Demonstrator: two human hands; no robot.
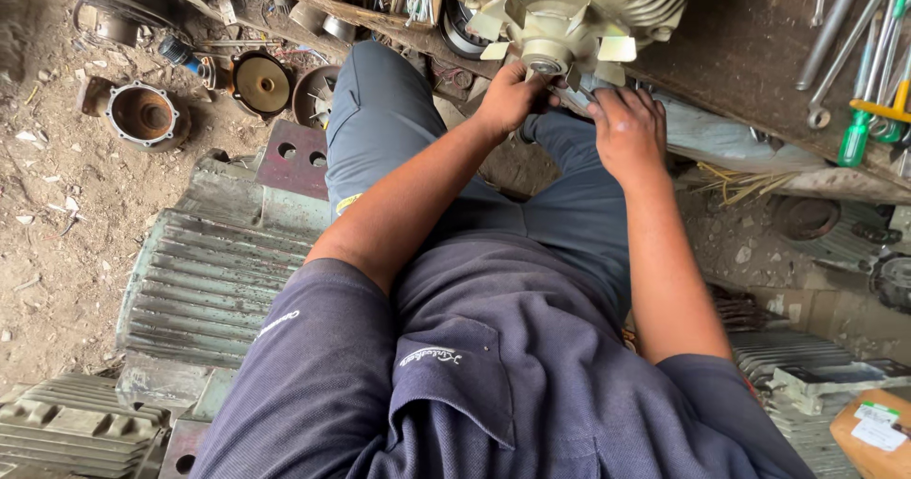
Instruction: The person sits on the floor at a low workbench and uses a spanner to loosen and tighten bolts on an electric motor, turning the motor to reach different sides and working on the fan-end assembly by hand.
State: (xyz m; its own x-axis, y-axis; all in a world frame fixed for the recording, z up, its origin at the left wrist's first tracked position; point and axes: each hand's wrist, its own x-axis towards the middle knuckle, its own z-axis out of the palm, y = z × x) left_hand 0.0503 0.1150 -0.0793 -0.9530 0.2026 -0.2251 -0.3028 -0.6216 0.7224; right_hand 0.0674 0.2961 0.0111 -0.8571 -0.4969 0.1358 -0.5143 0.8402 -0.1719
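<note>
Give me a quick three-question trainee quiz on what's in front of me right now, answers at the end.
1. True or false: both hands are at the fan end of the motor.
2. Which hand is on the hub just under the fan? A) left hand B) right hand C) neither
3. Fill in: the green-handled screwdriver lies on the ____ to the right of the motor.

Key
1. True: the left hand and right hand both reach up to it.
2. A: the left hand's fingers are at the hub; the right hand sits beside it, lower right.
3. Workbench, among spanners.
</note>
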